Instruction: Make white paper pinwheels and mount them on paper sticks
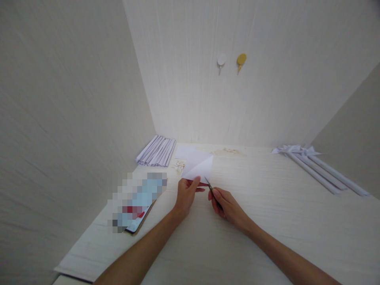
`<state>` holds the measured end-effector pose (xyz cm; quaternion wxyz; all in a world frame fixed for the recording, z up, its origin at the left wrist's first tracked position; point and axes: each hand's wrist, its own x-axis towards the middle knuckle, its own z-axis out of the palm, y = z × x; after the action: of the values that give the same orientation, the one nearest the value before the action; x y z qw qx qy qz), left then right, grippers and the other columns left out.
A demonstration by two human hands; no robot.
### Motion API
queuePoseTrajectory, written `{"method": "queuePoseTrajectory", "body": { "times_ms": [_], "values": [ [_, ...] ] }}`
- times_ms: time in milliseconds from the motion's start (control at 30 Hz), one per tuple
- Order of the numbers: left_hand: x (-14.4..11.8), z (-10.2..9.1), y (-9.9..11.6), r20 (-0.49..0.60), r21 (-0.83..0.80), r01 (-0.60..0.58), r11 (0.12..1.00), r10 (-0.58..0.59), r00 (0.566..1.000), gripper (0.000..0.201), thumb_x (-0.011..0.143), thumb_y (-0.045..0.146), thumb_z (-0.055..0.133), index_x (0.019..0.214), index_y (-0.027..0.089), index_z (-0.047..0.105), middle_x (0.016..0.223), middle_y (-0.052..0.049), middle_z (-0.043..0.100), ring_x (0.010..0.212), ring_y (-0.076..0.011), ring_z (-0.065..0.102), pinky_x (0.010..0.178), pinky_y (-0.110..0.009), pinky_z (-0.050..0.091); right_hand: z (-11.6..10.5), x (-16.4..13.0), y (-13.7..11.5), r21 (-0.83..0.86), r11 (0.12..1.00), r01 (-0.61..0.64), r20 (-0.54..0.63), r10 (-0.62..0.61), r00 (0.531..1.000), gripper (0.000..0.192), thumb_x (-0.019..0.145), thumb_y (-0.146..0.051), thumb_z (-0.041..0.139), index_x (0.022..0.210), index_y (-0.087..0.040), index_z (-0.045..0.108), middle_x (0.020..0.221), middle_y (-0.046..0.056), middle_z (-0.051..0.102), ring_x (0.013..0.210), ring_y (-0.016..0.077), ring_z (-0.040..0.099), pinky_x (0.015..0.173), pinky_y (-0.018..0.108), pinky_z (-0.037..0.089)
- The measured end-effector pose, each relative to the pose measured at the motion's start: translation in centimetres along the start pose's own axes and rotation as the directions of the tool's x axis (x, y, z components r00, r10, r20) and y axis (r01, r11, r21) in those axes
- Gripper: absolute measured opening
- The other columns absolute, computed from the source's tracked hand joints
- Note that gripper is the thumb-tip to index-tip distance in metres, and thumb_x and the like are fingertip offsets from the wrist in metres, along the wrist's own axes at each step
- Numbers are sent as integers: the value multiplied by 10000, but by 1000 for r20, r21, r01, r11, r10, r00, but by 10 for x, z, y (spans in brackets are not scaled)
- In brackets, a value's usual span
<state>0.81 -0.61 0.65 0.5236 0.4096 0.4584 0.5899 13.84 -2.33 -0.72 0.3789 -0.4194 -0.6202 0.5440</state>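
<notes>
My left hand [187, 194] is closed on the lower edge of a white sheet of paper [194, 166], its thumb on top and fingers below. A diagonal fold or crease runs across this sheet. Dark-handled scissors [211, 187] are in my right hand [224, 204], their narrow tip pointing up and left at the paper's lower right corner. Whether the blades touch the paper I cannot tell. Behind the held sheet, another white paper [182, 152] lies flat on the table.
Several rolled white paper sticks [156, 151] lie at the back left. Paper pinwheels on sticks [317, 170] rest at the right. A phone [139, 217], partly blurred out, is left of my arm. Small scraps [179, 166] lie beside the paper. Two hooks [241, 59] are on the back wall.
</notes>
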Motion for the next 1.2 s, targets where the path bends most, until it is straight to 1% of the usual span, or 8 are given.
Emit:
{"method": "queuePoseTrajectory", "body": {
  "times_ms": [133, 300, 467, 567, 767, 967, 1100, 1200],
  "values": [
    [0, 0, -1, 34, 5, 21, 1000, -21, 999, 333, 629, 371, 607, 744, 59, 630, 725, -120, 675, 625, -197, 641, 488, -224, 491, 0, -1, -1, 20, 1000, -5, 1, 5, 1000, 391, 798, -516, 319, 665, -173, 450, 399, -62, 405, 322, 55, 306, 317, 184, 211],
    [1, -1, -4, 89, 14, 16, 1000, -18, 996, 335, 634, 383, 605, 735, 66, 642, 697, -111, 674, 640, -204, 642, 493, -227, 491, 1, 0, -3, 60, 998, -11, 1, 11, 1000, 393, 779, -536, 336, 668, -175, 447, 400, -67, 406, 306, 53, 299, 308, 189, 208],
    [0, -1, -4, 98, 26, 31, 999, -34, 995, 313, 627, 368, 614, 713, 70, 652, 676, -105, 674, 652, -203, 640, 502, -230, 496, 0, 1, 1, 76, 997, -11, -6, 11, 1000, 389, 786, -524, 338, 683, -171, 463, 406, -66, 408, 313, 54, 306, 312, 187, 207],
    [-1, 0, -4, 90, 18, 50, 999, -51, 995, 306, 621, 344, 622, 759, 73, 658, 664, -96, 674, 649, -200, 639, 507, -233, 499, 0, 2, 1, 78, 997, -2, -12, 3, 1000, 382, 789, -517, 337, 684, -172, 464, 412, -64, 409, 321, 56, 311, 320, 187, 213],
    [0, -1, -5, 92, -13, 67, 998, -65, 994, 290, 626, 303, 622, 799, 72, 651, 677, -89, 675, 629, -190, 639, 490, -225, 497, -1, 1, 1, 45, 999, 10, -11, -10, 1000, 374, 805, -497, 321, 672, -175, 457, 408, -62, 395, 340, 61, 304, 334, 187, 218],
    [0, -1, -7, 87, -11, 80, 997, -78, 993, 233, 633, 282, 615, 714, 66, 651, 679, -96, 674, 624, -188, 638, 492, -221, 499, -1, 2, 2, -16, 1000, 20, -25, -20, 999, 375, 818, -481, 304, 649, -181, 451, 398, -62, 373, 345, 66, 292, 346, 195, 226],
    [0, -1, -7, 88, -21, 79, 997, -77, 993, 249, 629, 277, 619, 763, 69, 646, 703, -93, 676, 618, -183, 638, 487, -217, 497, -1, 1, 0, -55, 998, 41, -32, -43, 999, 377, 825, -470, 293, 641, -180, 450, 402, -59, 375, 351, 68, 296, 352, 197, 234],
    [1, -1, -6, 91, -32, 88, 996, -84, 992, 261, 615, 281, 629, 757, 63, 641, 693, -94, 675, 608, -185, 637, 474, -215, 491, -1, 1, 0, -69, 997, 46, -40, -49, 998, 380, 829, -463, 287, 640, -177, 452, 402, -61, 368, 353, 68, 296, 355, 195, 239]
  ]
}}
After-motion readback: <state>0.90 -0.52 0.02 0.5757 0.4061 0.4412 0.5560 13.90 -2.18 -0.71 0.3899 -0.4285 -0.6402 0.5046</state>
